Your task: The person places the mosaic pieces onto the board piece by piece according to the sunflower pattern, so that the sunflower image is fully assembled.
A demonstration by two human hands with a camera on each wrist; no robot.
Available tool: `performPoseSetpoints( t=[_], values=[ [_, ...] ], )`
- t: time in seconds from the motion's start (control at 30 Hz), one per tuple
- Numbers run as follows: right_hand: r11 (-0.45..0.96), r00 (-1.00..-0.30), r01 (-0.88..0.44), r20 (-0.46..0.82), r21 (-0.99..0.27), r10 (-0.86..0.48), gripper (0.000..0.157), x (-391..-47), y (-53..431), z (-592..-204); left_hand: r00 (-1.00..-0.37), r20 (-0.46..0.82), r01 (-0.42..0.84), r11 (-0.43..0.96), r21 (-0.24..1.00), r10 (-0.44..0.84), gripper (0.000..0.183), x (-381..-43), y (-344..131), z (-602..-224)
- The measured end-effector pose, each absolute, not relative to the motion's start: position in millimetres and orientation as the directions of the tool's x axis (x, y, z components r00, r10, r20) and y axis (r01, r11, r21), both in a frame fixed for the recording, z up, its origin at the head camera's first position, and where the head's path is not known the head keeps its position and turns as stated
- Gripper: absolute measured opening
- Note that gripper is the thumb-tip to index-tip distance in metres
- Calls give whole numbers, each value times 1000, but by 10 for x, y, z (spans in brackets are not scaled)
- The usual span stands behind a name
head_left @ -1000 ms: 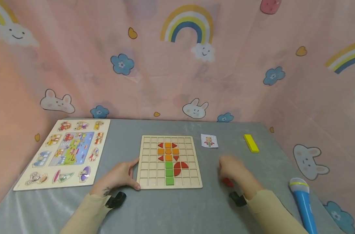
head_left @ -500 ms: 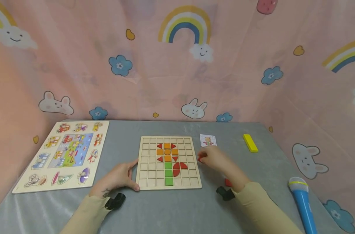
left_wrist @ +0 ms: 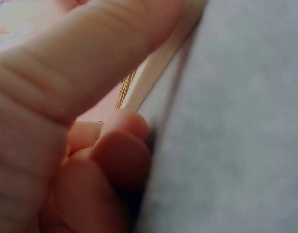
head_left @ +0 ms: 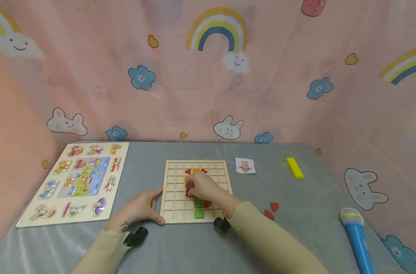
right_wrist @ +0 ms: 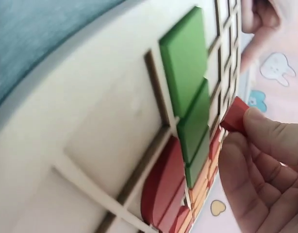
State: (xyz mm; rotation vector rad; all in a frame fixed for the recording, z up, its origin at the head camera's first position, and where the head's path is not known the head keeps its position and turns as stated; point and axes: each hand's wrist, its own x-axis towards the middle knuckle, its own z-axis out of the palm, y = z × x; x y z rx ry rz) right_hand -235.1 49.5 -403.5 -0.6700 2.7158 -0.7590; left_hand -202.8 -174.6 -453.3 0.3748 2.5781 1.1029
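A square wooden grid board [head_left: 170, 213] lies on the grey cloth, with orange, green and red pieces set in its cells. My left hand [head_left: 141, 207] rests at its left edge, thumb and index finger spread along the rim. In the left wrist view the thumb [left_wrist: 105, 48] touches the board's edge. Over the board's middle, my right hand [head_left: 206, 188] pinches a small red piece [right_wrist: 235, 116] between thumb and fingertips, left of the green squares [right_wrist: 188, 68]. That hand covers part of the pattern. Two loose red pieces [head_left: 274, 206] lie right of the board.
A small pattern card [head_left: 245, 166] lies beyond the board's right side, with a yellow block [head_left: 295, 168] farther right. A toy microphone [head_left: 357, 239] is at the right edge. To the left lies a vehicle picture puzzle [head_left: 105, 213]. A pink printed curtain [head_left: 180, 99] hangs behind.
My right hand has picked up a red piece from the cloth on the right and carried it left over the board. My left hand has stayed at the board's edge.
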Motion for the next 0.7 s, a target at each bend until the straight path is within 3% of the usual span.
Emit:
performPoseSetpoints(
  t=[0.23,0.7],
  values=[
    [828,-873,-396,-116,-397,-473,9,-2346,424,-4075,-918,-168,122,660,742,359,114,-2031,-1740,-4533],
    [851,-861,-448,-125,-276,-494,4,-2342,357,-4115,-913,-162,129,643,755,374,114,-2027,-1758,-4560]
  ],
)
